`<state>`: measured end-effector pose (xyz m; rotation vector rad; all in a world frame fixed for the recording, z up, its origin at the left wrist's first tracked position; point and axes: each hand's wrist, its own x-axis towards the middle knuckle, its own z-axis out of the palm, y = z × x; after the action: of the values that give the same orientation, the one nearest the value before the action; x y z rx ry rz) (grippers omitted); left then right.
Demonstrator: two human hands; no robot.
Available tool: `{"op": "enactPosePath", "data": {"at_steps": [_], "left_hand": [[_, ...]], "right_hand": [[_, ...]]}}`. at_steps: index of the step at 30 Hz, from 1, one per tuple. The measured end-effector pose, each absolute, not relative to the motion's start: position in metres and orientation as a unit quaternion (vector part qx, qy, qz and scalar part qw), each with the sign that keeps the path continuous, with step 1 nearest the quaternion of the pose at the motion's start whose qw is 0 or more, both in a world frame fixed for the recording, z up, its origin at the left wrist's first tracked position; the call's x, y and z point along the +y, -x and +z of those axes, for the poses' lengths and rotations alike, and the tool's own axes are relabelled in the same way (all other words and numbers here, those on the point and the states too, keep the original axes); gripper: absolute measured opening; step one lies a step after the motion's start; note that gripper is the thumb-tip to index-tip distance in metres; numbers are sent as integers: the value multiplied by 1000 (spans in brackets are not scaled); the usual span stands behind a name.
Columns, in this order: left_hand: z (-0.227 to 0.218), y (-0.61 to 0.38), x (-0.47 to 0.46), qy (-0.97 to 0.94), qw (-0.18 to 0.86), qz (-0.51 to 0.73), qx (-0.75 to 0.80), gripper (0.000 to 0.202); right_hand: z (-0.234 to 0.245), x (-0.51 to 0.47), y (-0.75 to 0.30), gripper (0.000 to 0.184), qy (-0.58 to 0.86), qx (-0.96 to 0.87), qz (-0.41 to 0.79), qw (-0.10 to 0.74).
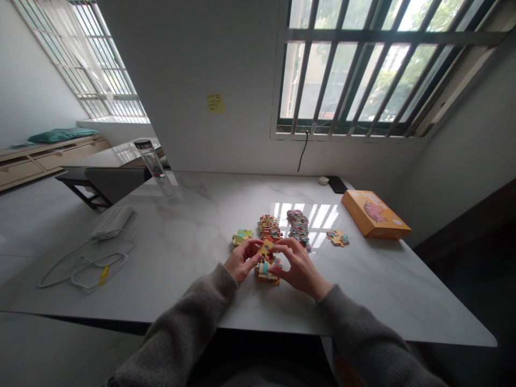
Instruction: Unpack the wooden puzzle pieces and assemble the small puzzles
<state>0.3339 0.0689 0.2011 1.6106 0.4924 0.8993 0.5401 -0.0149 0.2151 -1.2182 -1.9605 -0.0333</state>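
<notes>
My left hand (243, 260) and my right hand (297, 265) meet over a small cluster of joined colourful puzzle pieces (266, 271) on the white marble table (193, 236). Both hands pinch pieces of that cluster between thumb and fingers. Just beyond the hands stand two stacks of puzzle pieces (269, 227) (299, 226). A loose greenish piece (242, 236) lies to the left of the stacks. Another small joined bit (337, 237) lies to their right.
An orange puzzle box (374, 214) lies at the right. A clear water bottle (155, 164) stands at the back left. A white power strip (111, 221) with coiled cable (86, 263) lies at the left. A black phone (337, 185) rests by the wall.
</notes>
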Motion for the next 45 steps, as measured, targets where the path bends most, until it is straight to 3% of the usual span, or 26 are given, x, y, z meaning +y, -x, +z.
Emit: {"op": "enactPosePath", "data": {"at_steps": [2, 5, 10, 16, 20, 25, 32, 41, 45], "left_hand": [[202, -333, 70, -682, 567, 404, 226, 38], [202, -333, 73, -684, 540, 420, 254, 23], [197, -332, 76, -696, 533, 398, 271, 12], [193, -332, 74, -692, 552, 378, 271, 19], [195, -331, 71, -756, 425, 421, 265, 31], [201, -329, 68, -830, 316, 396, 231, 21], [200, -329, 68, -800, 326, 434, 255, 33], [198, -328, 70, -798, 324, 445, 245, 34], [202, -327, 67, -838, 290, 407, 221, 25]], "right_hand": [[215, -16, -540, 43, 467, -796, 20, 384], [215, -17, -540, 32, 451, -813, 42, 367], [219, -17, -541, 27, 454, -806, 18, 380], [221, -15, -543, 35, 428, -828, 45, 360], [221, -12, -561, 40, 452, -802, 34, 388], [214, -9, -636, 36, 529, -742, -30, 410], [187, -19, -752, 37, 692, -632, 0, 349], [179, -18, -773, 41, 712, -629, 25, 310], [186, -18, -768, 39, 694, -653, 1, 302]]}}
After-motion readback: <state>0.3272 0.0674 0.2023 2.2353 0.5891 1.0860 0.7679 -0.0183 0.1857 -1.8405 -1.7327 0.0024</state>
